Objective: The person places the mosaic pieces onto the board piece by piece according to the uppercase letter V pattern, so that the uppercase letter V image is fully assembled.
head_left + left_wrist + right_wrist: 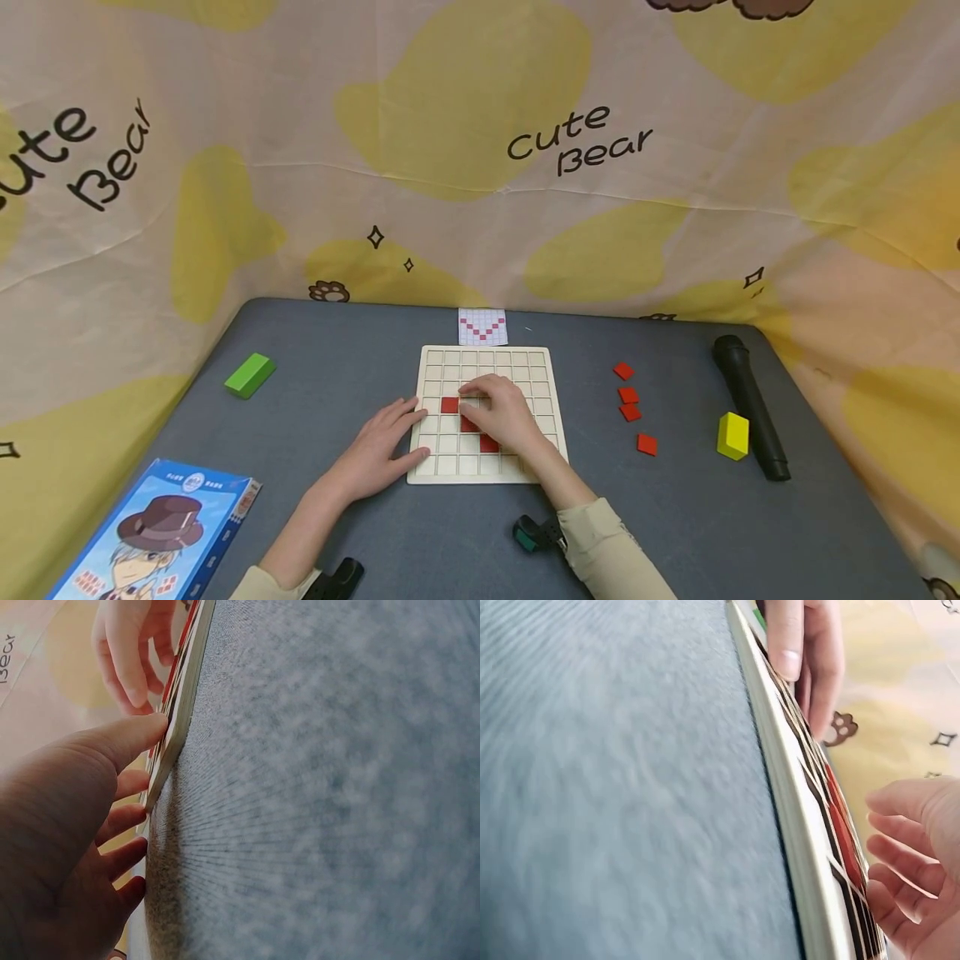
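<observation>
A pale square grid board (435,471) lies flat on the table. Three red square tiles (449,405) sit in its cells, stepping diagonally down to the right; the right hand partly covers two of them. My left hand (384,446) rests at the board's left edge, thumb and fingertips touching it; its fingers (120,859) look relaxed in the left wrist view. My right hand (501,415) is over the board's middle, thumb and forefinger apart beside the tiles. Nothing shows between its fingers in the right wrist view, where a red tile (844,832) appears edge-on near them.
Behind the board lies a small card (482,327) printed with a red V of squares. Several loose red tiles (627,395) lie to the right, then a yellow block (732,436) and a black microphone (752,408). On the left are a green block (251,376) and a blue book (157,533).
</observation>
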`<state>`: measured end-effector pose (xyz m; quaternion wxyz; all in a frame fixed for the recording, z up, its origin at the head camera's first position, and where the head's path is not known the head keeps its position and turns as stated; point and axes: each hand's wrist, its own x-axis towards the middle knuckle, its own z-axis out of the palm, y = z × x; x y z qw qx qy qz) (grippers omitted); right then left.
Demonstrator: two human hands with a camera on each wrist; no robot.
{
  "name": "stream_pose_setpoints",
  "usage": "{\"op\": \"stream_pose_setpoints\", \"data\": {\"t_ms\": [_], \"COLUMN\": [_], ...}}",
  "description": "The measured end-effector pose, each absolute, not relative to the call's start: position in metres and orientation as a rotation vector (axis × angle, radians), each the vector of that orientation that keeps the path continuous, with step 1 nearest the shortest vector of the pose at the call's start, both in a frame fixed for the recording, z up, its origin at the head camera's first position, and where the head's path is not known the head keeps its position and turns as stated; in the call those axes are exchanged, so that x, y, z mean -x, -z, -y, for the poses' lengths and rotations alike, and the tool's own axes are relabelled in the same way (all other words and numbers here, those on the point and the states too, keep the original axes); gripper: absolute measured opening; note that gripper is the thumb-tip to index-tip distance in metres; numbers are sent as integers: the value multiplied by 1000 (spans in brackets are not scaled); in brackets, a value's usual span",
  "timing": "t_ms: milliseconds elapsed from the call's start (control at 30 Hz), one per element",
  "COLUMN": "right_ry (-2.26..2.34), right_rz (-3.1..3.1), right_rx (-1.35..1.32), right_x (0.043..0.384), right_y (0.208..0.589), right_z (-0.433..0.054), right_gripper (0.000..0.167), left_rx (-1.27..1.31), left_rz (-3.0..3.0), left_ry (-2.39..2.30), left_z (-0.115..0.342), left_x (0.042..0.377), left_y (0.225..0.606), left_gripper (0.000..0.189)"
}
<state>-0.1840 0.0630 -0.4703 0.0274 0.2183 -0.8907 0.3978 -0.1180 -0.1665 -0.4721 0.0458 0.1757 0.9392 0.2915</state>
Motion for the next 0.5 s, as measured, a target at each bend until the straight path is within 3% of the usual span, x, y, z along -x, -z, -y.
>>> {"op": "stream_pose_setpoints", "data": {"t_ms": [500], "right_ry": [-1205], "right_rz": [2650], "right_rx": [-297], "right_x": [200], "right_y": [465], "right_z": [-145], "right_gripper": [14], "left_rx": [-549], "left_rz": [-2877], "left_ry": [-900], "left_z": [166], "left_x": [117], "left_y": [473], "left_gripper": [61]}}
